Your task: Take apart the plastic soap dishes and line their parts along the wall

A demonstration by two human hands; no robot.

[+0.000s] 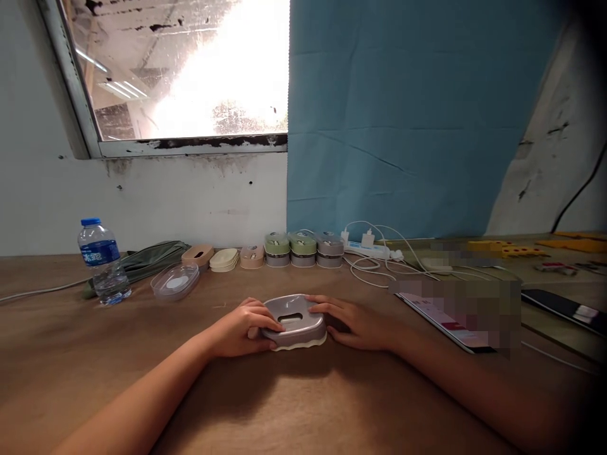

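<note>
A mauve-grey plastic soap dish [303,323] with an oval slot in its middle rests on the brown table in front of me. A cream, wavy-edged piece shows beneath its lower rim. At its left end my left hand [249,325] is closed, fingers over the top edge and thumb low on the near side. My right hand [353,322] grips the opposite end, fingertips on the top rim and thumb beside the right wall. Whatever lies inside or under the dish is mostly hidden.
Along the wall stand a peach dish [198,255], stacked cream pieces [224,260] and several lidded green and grey boxes [302,250]. A clear lid [175,282] and a water bottle [102,262] are at left. Right are a power strip [370,250], cables and a tablet [446,322].
</note>
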